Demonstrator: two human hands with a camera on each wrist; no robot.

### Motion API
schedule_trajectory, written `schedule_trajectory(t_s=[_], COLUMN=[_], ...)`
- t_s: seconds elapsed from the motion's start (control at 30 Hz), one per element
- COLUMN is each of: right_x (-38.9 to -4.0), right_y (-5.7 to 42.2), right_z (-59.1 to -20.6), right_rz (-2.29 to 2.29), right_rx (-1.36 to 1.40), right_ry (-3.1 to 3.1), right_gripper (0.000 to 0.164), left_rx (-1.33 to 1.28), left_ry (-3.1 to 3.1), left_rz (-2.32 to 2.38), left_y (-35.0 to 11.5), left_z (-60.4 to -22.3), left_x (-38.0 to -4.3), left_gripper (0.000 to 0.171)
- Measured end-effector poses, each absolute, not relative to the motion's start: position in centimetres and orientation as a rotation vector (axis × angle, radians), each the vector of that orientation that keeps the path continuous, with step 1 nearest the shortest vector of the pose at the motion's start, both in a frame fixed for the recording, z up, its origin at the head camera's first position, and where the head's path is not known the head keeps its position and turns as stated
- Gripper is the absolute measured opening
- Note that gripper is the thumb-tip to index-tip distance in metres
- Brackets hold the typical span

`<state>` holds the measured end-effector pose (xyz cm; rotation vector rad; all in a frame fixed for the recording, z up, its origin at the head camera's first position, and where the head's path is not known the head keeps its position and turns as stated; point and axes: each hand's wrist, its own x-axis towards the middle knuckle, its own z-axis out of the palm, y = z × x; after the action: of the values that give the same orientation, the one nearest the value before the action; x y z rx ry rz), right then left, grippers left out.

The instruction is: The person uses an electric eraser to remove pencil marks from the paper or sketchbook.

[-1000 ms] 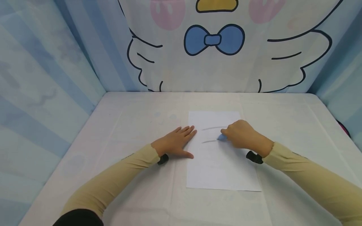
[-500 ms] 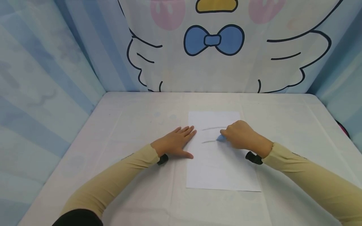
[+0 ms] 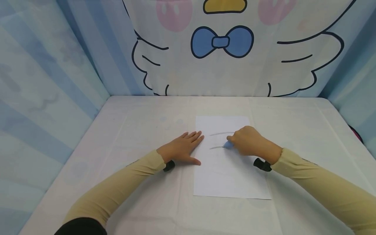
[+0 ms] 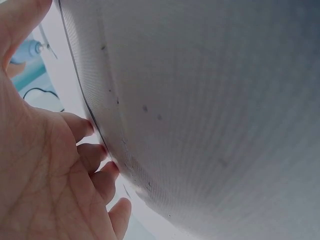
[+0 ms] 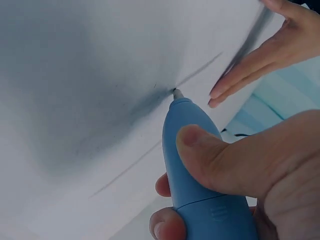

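A sheet of white paper lies on the table with two thin grey pencil lines on it. My right hand grips a chunky blue electric eraser, the thumb along its side and the fingers curled beneath. Its narrow tip touches the lower line, at that line's right-hand end. The upper line runs on behind the right hand. Flat and with fingers spread, my left hand rests across the paper's left edge. In the left wrist view its palm shows beside the sheet's edge.
A white cloth covers the table. Blue-and-white curtains hang at the sides, and a printed cartoon backdrop stands behind. Small dark specks lie on the paper near the eraser tip.
My right hand has moved slightly left and towards me with the electric eraser, its tip following the lower line. The visible part of that line is a little shorter. The left hand stays put.
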<state>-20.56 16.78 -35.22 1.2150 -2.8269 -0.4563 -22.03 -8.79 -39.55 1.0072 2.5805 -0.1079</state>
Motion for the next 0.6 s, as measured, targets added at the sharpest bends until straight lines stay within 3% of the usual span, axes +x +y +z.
schedule_trajectory(t_s=[0.6], right_x=[-20.6], right_y=[17.9], right_z=[-35.5], right_rz=[-0.372], right_rx=[1.252], right_ry=[-2.812], right_gripper=[0.016], left_rx=[1.007], left_ry=[2.583], left_rz=[-0.102], left_y=[-8.8], left_z=[-39.6], left_x=[-22.0], left_gripper=[0.103])
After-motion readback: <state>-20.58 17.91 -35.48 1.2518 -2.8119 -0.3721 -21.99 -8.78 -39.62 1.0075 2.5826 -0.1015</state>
